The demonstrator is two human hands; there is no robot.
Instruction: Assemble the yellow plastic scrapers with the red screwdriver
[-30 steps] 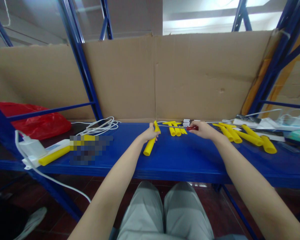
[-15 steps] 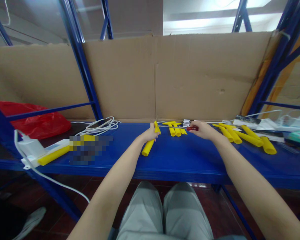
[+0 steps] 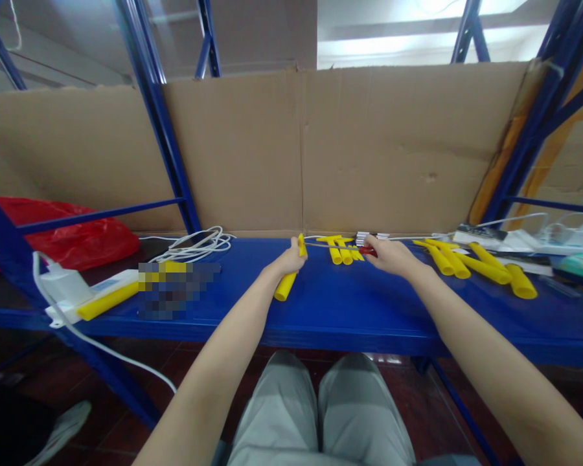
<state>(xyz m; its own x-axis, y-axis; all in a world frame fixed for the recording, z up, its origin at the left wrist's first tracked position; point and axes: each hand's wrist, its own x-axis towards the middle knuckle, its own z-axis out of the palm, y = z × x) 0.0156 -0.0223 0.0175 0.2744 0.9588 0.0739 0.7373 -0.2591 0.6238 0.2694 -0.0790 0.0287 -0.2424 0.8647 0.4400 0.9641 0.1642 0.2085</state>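
Note:
My left hand (image 3: 289, 259) is closed around a yellow tube-handled plastic piece (image 3: 285, 287). Its round open end points toward me, and its flat head sticks up past my fingers. In my right hand (image 3: 389, 254) is a screwdriver (image 3: 368, 250), gripped by its dark red handle. The thin shaft runs left to the head of the yellow piece; whether the tip touches a screw there is too small to tell. Behind the shaft, between my hands, lie yellow T-shaped pieces (image 3: 337, 254) and small yellow parts (image 3: 356, 254).
Several more yellow pieces (image 3: 483, 266) lie on the blue shelf (image 3: 350, 307) at right. To the left are a coiled white cable (image 3: 201, 244), a power strip (image 3: 114, 283) with a yellow tube, a blurred-out patch and a red bag (image 3: 72, 233). Cardboard (image 3: 369, 155) stands behind.
My right hand and the screwdriver have shifted slightly left. The yellow piece in my left hand has turned a little, its head now looking narrower.

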